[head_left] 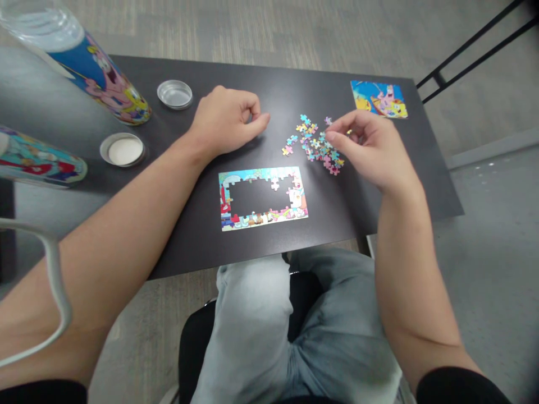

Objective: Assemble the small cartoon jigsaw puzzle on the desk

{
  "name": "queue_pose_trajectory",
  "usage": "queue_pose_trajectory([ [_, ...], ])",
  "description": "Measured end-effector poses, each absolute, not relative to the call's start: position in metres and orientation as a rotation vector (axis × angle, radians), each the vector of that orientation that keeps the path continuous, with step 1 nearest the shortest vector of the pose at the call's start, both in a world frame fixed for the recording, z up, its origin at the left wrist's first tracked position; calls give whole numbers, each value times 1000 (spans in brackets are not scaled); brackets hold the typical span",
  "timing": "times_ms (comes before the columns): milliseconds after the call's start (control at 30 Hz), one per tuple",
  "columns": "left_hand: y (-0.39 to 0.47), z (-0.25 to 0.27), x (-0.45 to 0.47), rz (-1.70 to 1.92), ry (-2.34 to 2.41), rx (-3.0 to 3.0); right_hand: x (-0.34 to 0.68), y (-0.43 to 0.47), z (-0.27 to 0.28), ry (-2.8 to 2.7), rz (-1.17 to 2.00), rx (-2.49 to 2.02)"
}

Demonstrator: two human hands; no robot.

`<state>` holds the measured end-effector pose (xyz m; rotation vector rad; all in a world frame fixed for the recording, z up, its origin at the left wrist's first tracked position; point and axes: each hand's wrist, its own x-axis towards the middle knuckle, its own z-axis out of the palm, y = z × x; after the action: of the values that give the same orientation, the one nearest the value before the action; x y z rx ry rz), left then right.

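A jigsaw puzzle frame (264, 219) of joined cartoon pieces lies near the table's front edge, its middle open to the dark tabletop. One piece (275, 184) juts inward from its top edge. To the right and behind is a loose pile of jigsaw pieces (315, 147). Over the pile's right side, my right hand (366, 143) has thumb and index finger pinched together; whatever is between the tips is too small to make out. My left hand (227, 120) rests on the table behind the frame, fingers curled in, with nothing visible in them.
A rectangular cartoon picture (381, 100) lies at the table's (202, 247) back right. On the left stand two cartoon-printed canisters, one taller (105, 78) and one lower (42, 160), beside two round lids (174, 94). A white cable (56, 280) loops at the left edge.
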<state>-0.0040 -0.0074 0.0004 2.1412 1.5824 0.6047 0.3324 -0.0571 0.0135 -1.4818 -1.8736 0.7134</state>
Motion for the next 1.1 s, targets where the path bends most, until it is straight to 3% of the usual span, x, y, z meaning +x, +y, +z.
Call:
queue_pose_trajectory([
  [333, -3, -1, -5, 619, 1626, 2061, 393, -58, 13, -1840, 739, -1645],
  [800, -2, -3, -6, 633, 1615, 2071, 375, -47, -2, -1906, 692, -1682],
  [1100, 3, -13, -6, 665, 1681, 2203, 379, -53, 8, -1876, 851, -1690],
])
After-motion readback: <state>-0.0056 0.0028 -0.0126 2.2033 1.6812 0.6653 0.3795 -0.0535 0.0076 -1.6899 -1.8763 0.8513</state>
